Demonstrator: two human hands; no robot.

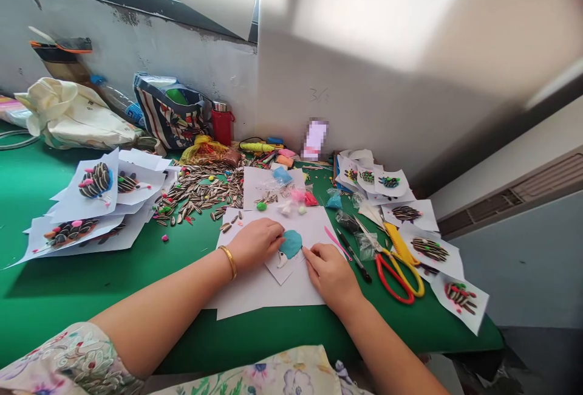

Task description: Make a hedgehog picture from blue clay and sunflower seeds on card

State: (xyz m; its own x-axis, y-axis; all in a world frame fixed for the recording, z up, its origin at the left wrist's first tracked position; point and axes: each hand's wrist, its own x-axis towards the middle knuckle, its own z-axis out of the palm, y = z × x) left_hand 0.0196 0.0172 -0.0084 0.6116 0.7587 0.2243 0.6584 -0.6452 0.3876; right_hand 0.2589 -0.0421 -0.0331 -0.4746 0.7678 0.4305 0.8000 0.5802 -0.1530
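Observation:
A flat piece of blue modelling clay [290, 244] lies on a small white paper card [279, 276] with a drawn outline peeking out below it. My left hand [255, 240], a gold bangle at its wrist, has its fingers bent together at the clay's left edge. At the right edge, my right hand [333, 274] presses in with closed fingertips. Larger white paper sheets [246, 295] lie beneath. Beside my right hand are a pink modelling tool [337, 243], a black pen [355, 256] and red-and-yellow-handled scissors [395, 274].
Sunflower seeds [207, 185] are heaped behind my left hand. Paper cards with seed-covered clay figures are stacked on the left [93, 185] and along the right [430, 249]. Clay bags [298, 195], a red bottle [221, 124] and a striped bag [169, 112] stand toward the wall.

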